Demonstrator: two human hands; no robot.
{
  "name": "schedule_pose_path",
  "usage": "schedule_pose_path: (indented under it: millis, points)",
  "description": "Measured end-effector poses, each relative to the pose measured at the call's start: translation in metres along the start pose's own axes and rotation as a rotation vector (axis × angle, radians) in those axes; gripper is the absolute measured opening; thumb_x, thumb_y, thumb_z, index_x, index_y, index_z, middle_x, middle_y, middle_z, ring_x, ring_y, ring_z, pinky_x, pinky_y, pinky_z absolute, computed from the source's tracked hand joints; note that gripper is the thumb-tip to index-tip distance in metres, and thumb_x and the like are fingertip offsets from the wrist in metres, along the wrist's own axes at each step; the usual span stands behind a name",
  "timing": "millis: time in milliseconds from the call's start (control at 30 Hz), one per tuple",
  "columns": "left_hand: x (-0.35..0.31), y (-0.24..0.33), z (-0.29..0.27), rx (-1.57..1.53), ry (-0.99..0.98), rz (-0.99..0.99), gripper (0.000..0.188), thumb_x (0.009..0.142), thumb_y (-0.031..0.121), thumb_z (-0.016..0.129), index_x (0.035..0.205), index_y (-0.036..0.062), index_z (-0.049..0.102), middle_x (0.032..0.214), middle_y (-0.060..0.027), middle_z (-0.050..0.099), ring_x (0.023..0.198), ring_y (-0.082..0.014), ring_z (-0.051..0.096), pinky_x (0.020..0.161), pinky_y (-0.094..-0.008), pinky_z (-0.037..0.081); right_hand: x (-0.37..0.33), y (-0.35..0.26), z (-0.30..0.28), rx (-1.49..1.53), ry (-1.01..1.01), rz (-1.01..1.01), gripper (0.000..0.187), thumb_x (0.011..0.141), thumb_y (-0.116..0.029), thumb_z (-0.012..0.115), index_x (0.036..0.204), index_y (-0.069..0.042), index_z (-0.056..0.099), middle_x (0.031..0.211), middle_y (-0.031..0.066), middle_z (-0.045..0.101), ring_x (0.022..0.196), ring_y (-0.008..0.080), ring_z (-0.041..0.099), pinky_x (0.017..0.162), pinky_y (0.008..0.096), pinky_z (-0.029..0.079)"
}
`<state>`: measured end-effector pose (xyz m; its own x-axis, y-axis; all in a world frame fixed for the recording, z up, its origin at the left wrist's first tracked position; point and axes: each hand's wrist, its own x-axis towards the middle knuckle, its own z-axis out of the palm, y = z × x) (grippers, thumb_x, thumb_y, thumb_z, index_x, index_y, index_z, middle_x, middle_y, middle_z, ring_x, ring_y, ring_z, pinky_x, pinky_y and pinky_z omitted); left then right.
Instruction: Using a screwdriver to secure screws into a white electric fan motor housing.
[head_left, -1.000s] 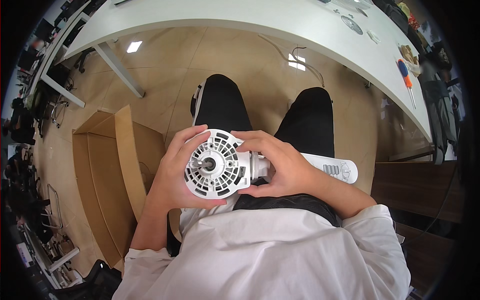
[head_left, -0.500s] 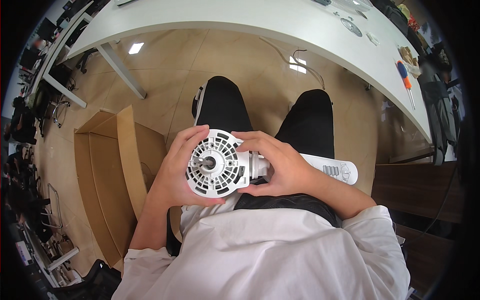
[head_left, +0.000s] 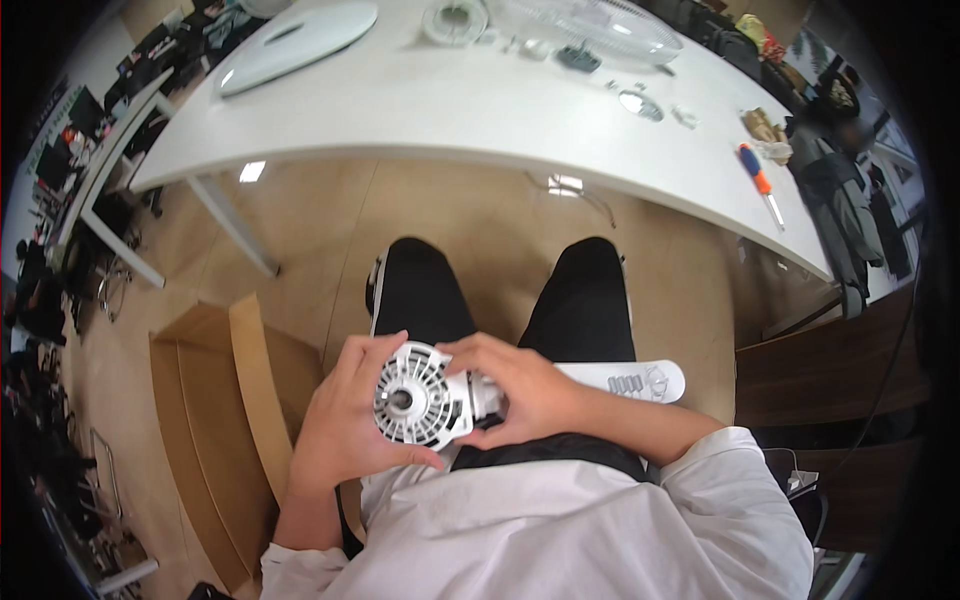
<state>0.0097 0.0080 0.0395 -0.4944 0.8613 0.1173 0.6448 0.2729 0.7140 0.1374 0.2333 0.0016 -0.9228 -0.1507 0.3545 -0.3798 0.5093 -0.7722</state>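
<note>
A white fan motor housing (head_left: 428, 398), round with a slotted face and a shaft at its centre, rests in both hands above my lap. My left hand (head_left: 340, 420) wraps its left rim, fingers at the top and thumb along the bottom. On the other side my right hand (head_left: 535, 388) grips the neck joint, with its fingertips on the housing's upper right edge. The white control column (head_left: 630, 381) of the fan, with a row of buttons and a dial, lies across my thigh to the right. My right hand and forearm hide part of the neck and column.
An open cardboard box (head_left: 210, 430) stands on the floor at left. Across the white table (head_left: 420, 130) lie an oval white base (head_left: 300, 45), a clear fan grille (head_left: 610, 35), a white ring-shaped part (head_left: 455, 22), a silver disc (head_left: 640, 105) and a screwdriver (head_left: 760, 183).
The view has tilted up, so more of the tabletop shows and my hands sit lower in the picture. Both hands keep their hold on the housing, whose face has turned slightly.
</note>
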Motion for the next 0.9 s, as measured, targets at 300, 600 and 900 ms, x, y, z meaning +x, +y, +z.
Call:
schedule_pose_path:
  millis: [300, 600, 900]
  points:
    - [0.007, 0.008, 0.000, 0.068, 0.002, 0.025, 0.105, 0.046, 0.047, 0.099, 0.138, 0.0157, 0.059, 0.124, -0.0125, 0.054, 0.107, -0.0349, 0.064, 0.087, -0.0451, 0.056, -0.001, -0.002, -0.004, 0.024, -0.068, 0.077, 0.068, 0.071, -0.028, 0.091, 0.123, -0.004, 0.054, 0.136, 0.0198, 0.055, 0.118, 0.0366, 0.063, 0.092, 0.0396, 0.058]
    - [0.014, 0.011, -0.007, 0.081, -0.009, 0.082, 0.103, 0.047, 0.045, 0.099, 0.136, 0.0109, 0.059, 0.125, -0.0112, 0.057, 0.108, -0.0328, 0.064, 0.091, -0.0429, 0.054, 0.016, -0.010, -0.059, -0.080, -0.045, -0.055, 0.070, 0.074, -0.040, 0.090, 0.126, -0.004, 0.060, 0.145, 0.0216, 0.050, 0.132, 0.0399, 0.052, 0.107, 0.0462, 0.046]
    - [0.017, 0.008, -0.006, -0.006, -0.020, 0.143, 0.098, 0.050, 0.041, 0.100, 0.131, 0.0073, 0.056, 0.124, -0.0115, 0.060, 0.110, -0.0321, 0.063, 0.093, -0.0402, 0.053, 0.056, 0.107, -0.324, -0.733, 0.656, 0.360, 0.019, 0.089, -0.015, 0.074, 0.104, -0.004, 0.075, 0.103, 0.0132, 0.076, 0.097, 0.0294, 0.071, 0.088, 0.0394, 0.056]
